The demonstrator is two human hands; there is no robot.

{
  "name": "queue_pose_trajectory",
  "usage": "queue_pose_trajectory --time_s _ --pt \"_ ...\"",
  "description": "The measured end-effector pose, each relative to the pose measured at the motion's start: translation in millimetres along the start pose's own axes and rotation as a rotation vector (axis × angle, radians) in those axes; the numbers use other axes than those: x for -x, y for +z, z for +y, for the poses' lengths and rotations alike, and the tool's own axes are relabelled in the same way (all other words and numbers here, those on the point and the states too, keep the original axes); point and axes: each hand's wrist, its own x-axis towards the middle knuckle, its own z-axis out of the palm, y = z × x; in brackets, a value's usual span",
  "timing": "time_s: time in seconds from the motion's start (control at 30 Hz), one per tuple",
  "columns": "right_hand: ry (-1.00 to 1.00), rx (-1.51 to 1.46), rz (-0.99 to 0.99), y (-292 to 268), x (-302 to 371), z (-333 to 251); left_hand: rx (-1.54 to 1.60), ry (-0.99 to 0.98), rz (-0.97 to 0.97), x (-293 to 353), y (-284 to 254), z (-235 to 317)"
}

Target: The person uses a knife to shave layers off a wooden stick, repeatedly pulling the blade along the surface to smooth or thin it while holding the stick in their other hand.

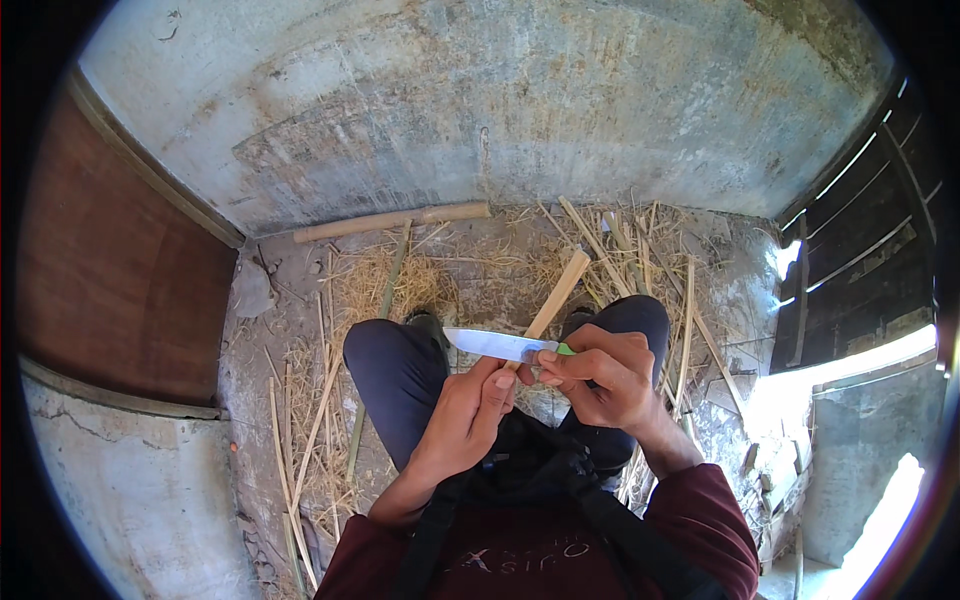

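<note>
My right hand (605, 380) is closed on a knife (492, 343) with a green handle, its broad pale blade pointing left. The blade lies across a flat strip of split bamboo (557, 294) just above my fingers. My left hand (466, 412) grips the strip's near end, thumb and fingers pinched round it close under the blade. From there the strip slants up and away to the right, between my bent knees. The lower tip of the strip is hidden by my hands.
Long bamboo strips (330, 400) and straw lie on the floor at my left, with more bamboo pieces (690, 330) at my right. A round pole (400, 221) rests along the foot of the concrete wall (500, 120). A brown door panel (120, 250) stands at left, dark slatted boards (860, 260) at right.
</note>
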Motion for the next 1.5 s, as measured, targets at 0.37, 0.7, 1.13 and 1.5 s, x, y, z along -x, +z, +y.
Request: queue_pose_trajectory --time_s 0.37,0.7,1.13,1.5 --pt "-0.001 0.029 0.019 -1 0 -3 -0.02 0.026 0.02 1 1 6" --pt "0.007 0.075 0.033 -3 -1 -6 -0.072 0.008 0.017 1 -1 13" --pt "0.009 0.146 0.048 -3 0 -6 -0.13 0.059 0.06 0 0 11" --pt "0.095 0.194 0.193 -20 -13 8 -0.117 0.06 0.131 1 3 6"
